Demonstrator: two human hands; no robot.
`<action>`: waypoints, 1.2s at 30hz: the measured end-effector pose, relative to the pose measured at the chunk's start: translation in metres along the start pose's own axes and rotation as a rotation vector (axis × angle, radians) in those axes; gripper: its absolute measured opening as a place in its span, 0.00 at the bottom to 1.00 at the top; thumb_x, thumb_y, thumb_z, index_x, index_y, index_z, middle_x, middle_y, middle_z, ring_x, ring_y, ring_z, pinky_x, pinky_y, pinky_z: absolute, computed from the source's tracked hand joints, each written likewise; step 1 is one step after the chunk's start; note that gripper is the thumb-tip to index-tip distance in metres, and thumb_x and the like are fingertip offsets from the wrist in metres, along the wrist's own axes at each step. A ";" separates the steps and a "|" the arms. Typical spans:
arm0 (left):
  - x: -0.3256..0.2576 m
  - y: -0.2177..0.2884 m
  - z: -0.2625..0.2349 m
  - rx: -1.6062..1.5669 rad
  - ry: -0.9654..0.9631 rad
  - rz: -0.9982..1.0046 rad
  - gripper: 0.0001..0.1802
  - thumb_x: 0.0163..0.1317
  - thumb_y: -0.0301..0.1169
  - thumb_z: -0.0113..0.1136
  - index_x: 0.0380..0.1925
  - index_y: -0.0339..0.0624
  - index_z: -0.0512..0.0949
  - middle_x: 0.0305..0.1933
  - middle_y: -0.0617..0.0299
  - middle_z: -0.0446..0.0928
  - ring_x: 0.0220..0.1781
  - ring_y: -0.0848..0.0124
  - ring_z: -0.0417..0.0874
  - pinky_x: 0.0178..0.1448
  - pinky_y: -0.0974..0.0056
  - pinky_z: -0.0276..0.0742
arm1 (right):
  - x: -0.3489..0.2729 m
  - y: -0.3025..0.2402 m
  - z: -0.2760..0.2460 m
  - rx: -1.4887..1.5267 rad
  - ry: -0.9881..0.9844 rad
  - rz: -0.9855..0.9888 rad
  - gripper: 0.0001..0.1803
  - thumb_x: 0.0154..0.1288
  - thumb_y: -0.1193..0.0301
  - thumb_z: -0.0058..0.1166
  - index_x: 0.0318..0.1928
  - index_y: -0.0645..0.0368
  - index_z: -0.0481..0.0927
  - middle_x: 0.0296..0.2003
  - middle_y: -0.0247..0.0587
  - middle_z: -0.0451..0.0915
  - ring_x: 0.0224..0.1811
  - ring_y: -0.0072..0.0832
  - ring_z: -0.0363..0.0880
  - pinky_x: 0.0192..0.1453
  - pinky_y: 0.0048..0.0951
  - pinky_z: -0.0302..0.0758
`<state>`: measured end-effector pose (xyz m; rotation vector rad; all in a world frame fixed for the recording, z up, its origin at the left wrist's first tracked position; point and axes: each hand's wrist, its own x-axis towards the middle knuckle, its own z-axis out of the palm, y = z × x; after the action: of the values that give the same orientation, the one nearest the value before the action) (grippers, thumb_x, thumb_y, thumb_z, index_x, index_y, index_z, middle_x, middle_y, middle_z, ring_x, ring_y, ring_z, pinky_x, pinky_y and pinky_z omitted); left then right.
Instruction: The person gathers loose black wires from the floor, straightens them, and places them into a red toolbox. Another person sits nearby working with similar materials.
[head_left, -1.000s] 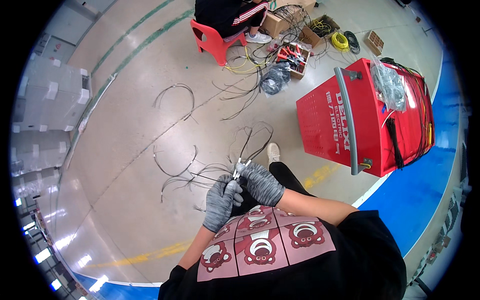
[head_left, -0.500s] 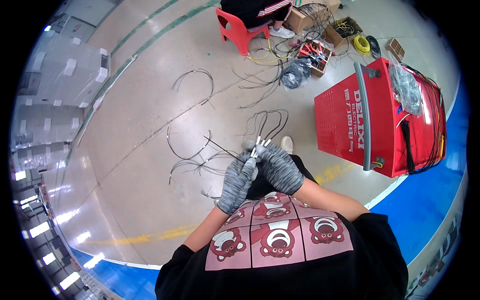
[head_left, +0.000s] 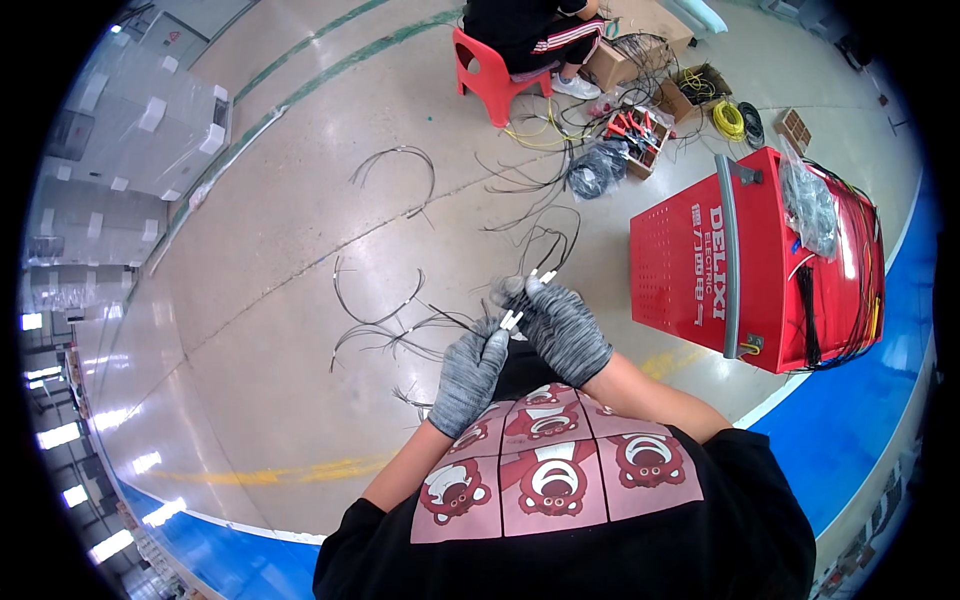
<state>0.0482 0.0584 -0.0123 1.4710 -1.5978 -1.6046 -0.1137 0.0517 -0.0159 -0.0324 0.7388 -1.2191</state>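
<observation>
My left hand (head_left: 465,376), in a grey knit glove, is closed on thin black wires (head_left: 447,316). White sleeves (head_left: 511,321) on wire ends stick out past its thumb and fingertips. Just above and to the right, my right hand (head_left: 564,335), gloved the same way, pinches a second group of black wires (head_left: 574,238) that loop away from me. White sleeves (head_left: 543,276) show at its fingertips too. A small gap separates the two groups of sleeves. Blur hides some of the right fingers.
Bundles of black wire (head_left: 432,180) lie on the grey floor ahead. A red cart (head_left: 680,265) with wires and a plastic bag stands at the right. Farther off, a person (head_left: 520,35) sits on a red chair (head_left: 490,85), beside cardboard boxes, a tool box (head_left: 640,140) and a yellow wire coil (head_left: 728,121).
My hands have drawn slightly apart. The white sleeves, close together before, now form two separate groups, one at each hand. The whole view has shifted a little.
</observation>
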 end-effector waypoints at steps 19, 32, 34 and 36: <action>-0.086 -0.149 -0.075 0.059 0.021 -0.166 0.11 0.67 0.32 0.51 0.44 0.38 0.76 0.29 0.59 0.80 0.27 0.77 0.77 0.33 0.68 0.74 | 0.129 -0.064 -0.058 0.141 0.258 -0.281 0.13 0.73 0.63 0.39 0.39 0.60 0.69 0.41 0.53 0.79 0.42 0.45 0.81 0.36 0.35 0.82; -0.131 -0.251 -0.130 -0.379 0.121 -0.552 0.14 0.65 0.19 0.47 0.49 0.38 0.75 0.35 0.66 0.77 0.34 0.82 0.72 0.38 0.77 0.70 | 0.188 -0.178 -0.080 0.211 0.332 -0.442 0.08 0.70 0.65 0.42 0.40 0.57 0.69 0.38 0.50 0.80 0.37 0.43 0.82 0.26 0.29 0.78; -0.142 -0.265 -0.145 -0.225 0.063 -0.605 0.15 0.65 0.27 0.50 0.51 0.40 0.74 0.39 0.63 0.77 0.38 0.77 0.76 0.42 0.72 0.73 | 0.187 -0.196 -0.072 0.186 0.323 -0.506 0.08 0.69 0.67 0.42 0.43 0.58 0.69 0.39 0.50 0.80 0.36 0.42 0.82 0.25 0.28 0.77; -0.145 -0.279 -0.157 -0.079 -0.006 -0.637 0.17 0.65 0.32 0.52 0.53 0.41 0.73 0.42 0.62 0.78 0.41 0.74 0.77 0.44 0.68 0.74 | 0.189 -0.222 -0.082 0.177 0.257 -0.558 0.17 0.73 0.61 0.39 0.47 0.64 0.68 0.39 0.50 0.79 0.37 0.42 0.82 0.29 0.29 0.79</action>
<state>0.3345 0.1813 -0.1746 2.0620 -1.0986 -1.9626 -0.3151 -0.1636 -0.0838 0.0704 0.8725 -1.8428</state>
